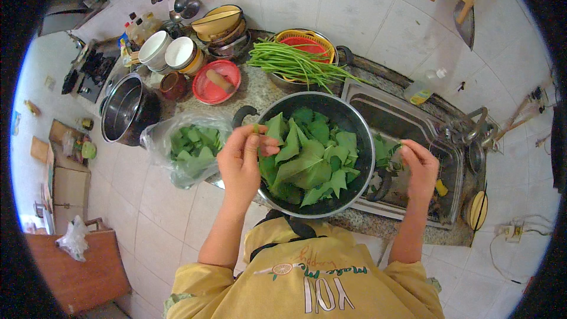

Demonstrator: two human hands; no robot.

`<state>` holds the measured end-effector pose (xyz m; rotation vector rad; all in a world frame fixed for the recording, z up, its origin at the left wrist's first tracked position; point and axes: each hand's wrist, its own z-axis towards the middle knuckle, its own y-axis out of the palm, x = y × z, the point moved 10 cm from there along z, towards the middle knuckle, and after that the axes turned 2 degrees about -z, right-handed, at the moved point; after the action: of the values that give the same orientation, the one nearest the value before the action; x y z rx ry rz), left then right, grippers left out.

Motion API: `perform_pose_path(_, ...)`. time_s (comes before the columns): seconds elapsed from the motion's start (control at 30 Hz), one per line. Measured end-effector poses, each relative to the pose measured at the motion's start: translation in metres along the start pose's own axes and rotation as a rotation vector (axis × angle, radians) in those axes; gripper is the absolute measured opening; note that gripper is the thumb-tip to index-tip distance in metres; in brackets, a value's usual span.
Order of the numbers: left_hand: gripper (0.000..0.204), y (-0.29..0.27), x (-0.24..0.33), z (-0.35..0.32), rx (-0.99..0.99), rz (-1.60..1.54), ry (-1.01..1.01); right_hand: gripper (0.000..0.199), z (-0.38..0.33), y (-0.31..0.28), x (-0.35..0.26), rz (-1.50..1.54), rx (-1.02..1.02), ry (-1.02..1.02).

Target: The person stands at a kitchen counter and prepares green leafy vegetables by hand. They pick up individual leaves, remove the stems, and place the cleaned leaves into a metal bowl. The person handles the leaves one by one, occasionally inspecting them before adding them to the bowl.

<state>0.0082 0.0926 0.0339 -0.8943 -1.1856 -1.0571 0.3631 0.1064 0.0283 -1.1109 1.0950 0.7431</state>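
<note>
A wide dark pot full of broad green leaves stands in front of me, partly over the sink's left side. My left hand is over the pot's left rim, thumb and forefinger pinched on a small green stem; its other fingers curl beside the leaves. Over the sink, my right hand pinches a leafy sprig that hangs to the left of its fingertips. Left of the pot, a clear plastic bag holds more green leaves.
Long green stems lie across a yellow colander at the back. The metal sink has a faucet and a soap bottle. A black pot, a red basin and stacked bowls crowd the counter's left.
</note>
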Motion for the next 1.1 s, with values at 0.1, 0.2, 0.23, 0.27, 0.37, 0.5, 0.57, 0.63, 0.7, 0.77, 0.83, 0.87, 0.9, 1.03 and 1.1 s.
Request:
perform_pose_path(0.1,0.014,-0.003,-0.001,0.004,-0.037,-0.188,-0.048,0.025,0.015,-0.038,0.054,-0.454,0.01,0.027)
perform_pose_path(0.2,0.012,0.005,-0.008,0.003,-0.077,-0.302,-0.131,0.03,0.012,-0.046,0.089,-0.711,0.002,0.019)
perform_pose_path(0.23,0.011,0.008,-0.011,0.002,-0.085,-0.342,-0.154,0.031,0.01,-0.038,0.083,-0.952,-0.03,-0.082)
perform_pose_path(0.27,0.011,0.011,-0.016,0.001,-0.094,-0.383,-0.179,0.029,0.009,-0.035,0.079,-0.867,-0.027,-0.119)
perform_pose_path(0.37,0.01,0.022,-0.035,-0.003,-0.169,-0.326,-0.174,0.023,0.0,0.004,0.036,-0.51,-0.107,-0.207)
perform_pose_path(0.5,0.008,0.039,-0.046,-0.013,-0.182,-0.504,-0.296,0.024,-0.042,0.106,-0.048,-0.249,-0.511,-0.315)
perform_pose_path(0.57,0.013,0.038,-0.047,-0.014,-0.155,-0.613,-0.324,0.025,-0.055,0.144,-0.058,-0.303,-0.645,-0.408)
perform_pose_path(0.63,0.013,0.027,-0.046,-0.012,-0.082,-0.569,-0.297,0.022,-0.055,0.164,-0.065,-0.275,-0.717,-0.405)
perform_pose_path(0.7,0.015,0.011,-0.044,-0.01,0.017,-0.549,-0.289,0.02,-0.046,0.179,-0.068,-0.266,-0.688,-0.458)
perform_pose_path(0.77,0.019,-0.009,-0.042,-0.01,0.136,-0.546,-0.302,0.016,-0.019,0.19,-0.084,-0.308,-0.551,-0.591)
perform_pose_path(0.83,0.023,-0.027,-0.053,-0.015,0.111,-0.484,-0.31,0.014,0.021,0.202,-0.092,-0.383,-0.399,-0.682)
perform_pose_path(0.87,0.025,-0.037,-0.059,-0.018,0.093,-0.457,-0.314,0.014,0.046,0.21,-0.093,-0.444,-0.315,-0.713)
perform_pose_path(0.9,0.023,-0.049,-0.068,-0.025,0.112,-0.434,-0.368,0.014,0.067,0.223,-0.095,-0.47,-0.277,-0.742)
perform_pose_path(1.03,0.015,-0.083,-0.088,-0.039,0.092,-0.394,-0.401,0.014,0.127,0.269,-0.104,-0.626,-0.144,-0.831)
perform_pose_path(1.1,0.014,-0.096,-0.099,-0.041,0.103,-0.41,-0.422,0.015,0.149,0.291,-0.099,-0.677,-0.125,-0.837)
